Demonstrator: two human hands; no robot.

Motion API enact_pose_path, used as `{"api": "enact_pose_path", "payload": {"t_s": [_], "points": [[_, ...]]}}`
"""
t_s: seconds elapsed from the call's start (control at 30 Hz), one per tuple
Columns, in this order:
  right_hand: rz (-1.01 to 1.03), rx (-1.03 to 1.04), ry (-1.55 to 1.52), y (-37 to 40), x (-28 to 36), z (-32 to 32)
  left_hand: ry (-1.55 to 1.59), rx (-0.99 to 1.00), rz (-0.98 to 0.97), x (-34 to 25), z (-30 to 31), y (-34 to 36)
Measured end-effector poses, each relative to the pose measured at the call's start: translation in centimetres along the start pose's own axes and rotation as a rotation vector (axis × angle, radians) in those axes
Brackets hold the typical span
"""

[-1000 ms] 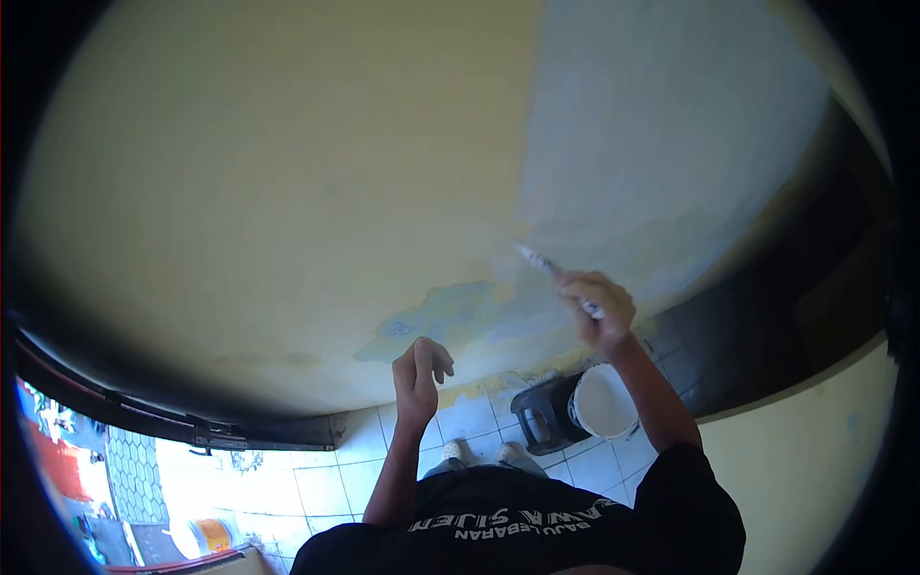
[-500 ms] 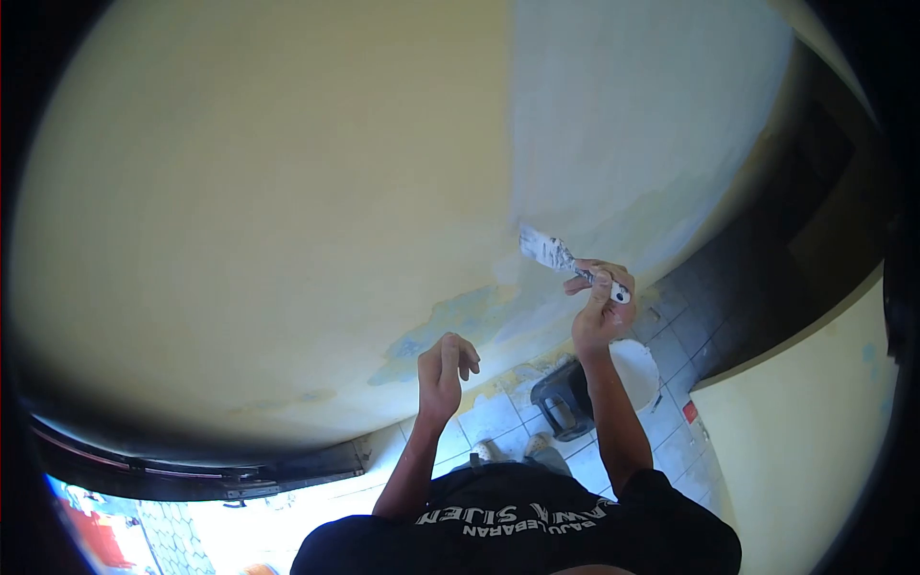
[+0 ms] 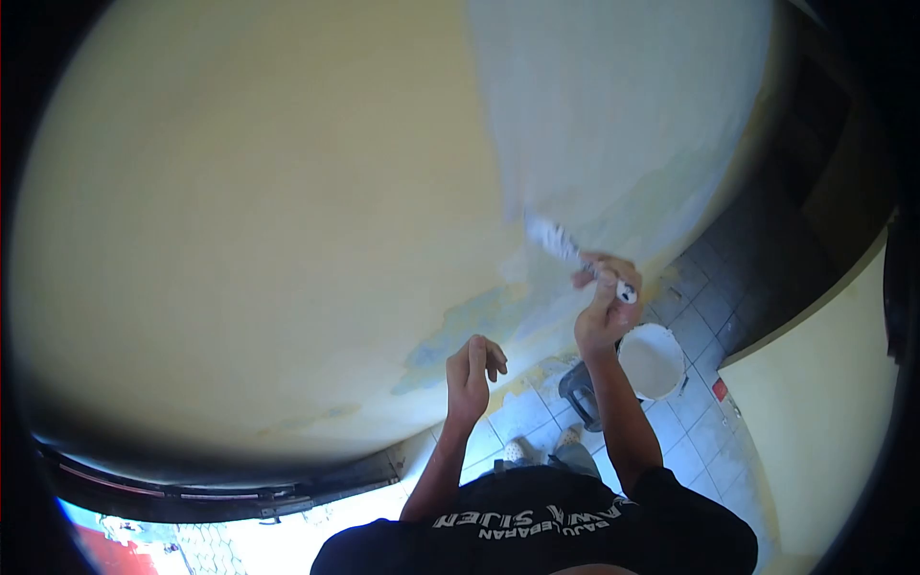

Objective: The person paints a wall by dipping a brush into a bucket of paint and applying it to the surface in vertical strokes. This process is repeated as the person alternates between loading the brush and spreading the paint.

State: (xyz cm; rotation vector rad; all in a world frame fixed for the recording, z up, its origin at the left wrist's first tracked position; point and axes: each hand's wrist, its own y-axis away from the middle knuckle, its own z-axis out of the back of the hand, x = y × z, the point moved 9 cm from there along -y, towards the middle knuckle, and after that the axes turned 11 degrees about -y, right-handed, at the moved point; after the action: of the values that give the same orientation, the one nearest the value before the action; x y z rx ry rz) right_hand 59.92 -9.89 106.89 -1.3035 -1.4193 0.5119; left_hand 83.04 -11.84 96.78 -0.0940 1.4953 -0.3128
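Observation:
A paintbrush (image 3: 554, 238) coated in white is in my right hand (image 3: 609, 305), its handle end showing past the closed fingers. Its bristles reach the wall (image 3: 278, 220) at the lower left corner of a whitish painted area (image 3: 613, 115). Left of that area the wall is yellowish. My left hand (image 3: 471, 376) is held up near the lower wall, fingers loosely bent and somewhat apart, with nothing visible in it. Beside it is a bluish-grey worn patch (image 3: 460, 331).
On the tiled floor (image 3: 685, 436) below my right forearm stand a white bucket (image 3: 654, 359) and a dark container (image 3: 581, 395), partly hidden by the arm. A pale wall or panel (image 3: 815, 402) rises at right. A dark ledge (image 3: 182, 491) runs along the lower left.
The view has shifted, so the wall's white edge sits further left and the bucket shows more fully. My right hand has moved the brush slightly along the wall. My left hand stays raised.

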Motion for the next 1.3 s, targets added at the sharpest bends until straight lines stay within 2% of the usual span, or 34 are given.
{"api": "enact_pose_path", "payload": {"t_s": [0.07, 0.17, 0.27, 0.37, 0.4, 0.5, 0.6, 0.7, 0.8, 0.87, 0.97, 1.0, 1.07, 1.13, 1.23, 1.3], "points": [[0.157, -0.084, -0.109, -3.6, 2.2, -2.1, 0.000, 0.020, 0.000, 0.3, -0.2, 0.0], [0.130, -0.099, -0.171, -4.9, 1.5, -3.6, -0.002, 0.037, 0.012, 0.5, -0.1, -0.2], [0.039, 0.038, -0.020, -0.1, -2.3, -2.7, -0.014, 0.023, 0.012, 0.4, 0.1, 0.1], [-0.206, 0.109, 0.091, 3.0, -3.9, 0.5, -0.026, -0.024, -0.003, 0.1, 0.0, -0.4], [-0.242, 0.080, 0.057, 2.6, -3.8, 1.2, -0.034, -0.035, 0.013, 0.4, 0.0, 0.2], [-0.129, 0.021, 0.038, -0.1, -2.2, 2.5, -0.074, -0.053, 0.040, 0.7, -0.4, 0.5], [-0.104, -0.017, 0.037, -2.3, -1.0, 3.8, -0.068, -0.089, 0.038, 0.0, -0.2, 0.4], [-0.236, -0.075, 0.027, -1.5, -2.0, 7.5, -0.076, -0.138, 0.039, -0.6, -0.1, 0.7], [-0.351, -0.068, 0.032, -1.2, -3.6, 8.7, -0.087, -0.178, 0.055, -1.3, -1.1, 0.8], [-0.359, -0.061, -0.022, -1.4, -4.1, 8.7, -0.099, -0.226, 0.060, -2.5, -1.6, 1.6], [-0.456, -0.059, -0.049, 0.1, -6.4, 9.9, -0.112, -0.246, 0.113, -0.9, -3.8, 2.8], [-0.496, -0.045, -0.042, 0.2, -6.2, 10.4, -0.100, -0.273, 0.182, -1.4, -4.5, 3.7], [-0.595, -0.033, -0.066, 1.7, -4.9, 11.3, -0.116, -0.233, 0.225, -1.7, -5.3, 4.6], [-0.602, -0.063, -0.122, 2.2, -4.4, 12.7, -0.089, -0.184, 0.225, -1.5, -6.0, 3.7], [-0.602, -0.050, 0.168, 4.0, -2.8, 17.4, -0.116, -0.108, 0.138, -2.3, -6.7, 2.1], [-0.680, -0.102, 0.391, 6.4, -1.7, 21.7, -0.119, -0.039, 0.198, -2.2, -7.4, 1.2]]}}
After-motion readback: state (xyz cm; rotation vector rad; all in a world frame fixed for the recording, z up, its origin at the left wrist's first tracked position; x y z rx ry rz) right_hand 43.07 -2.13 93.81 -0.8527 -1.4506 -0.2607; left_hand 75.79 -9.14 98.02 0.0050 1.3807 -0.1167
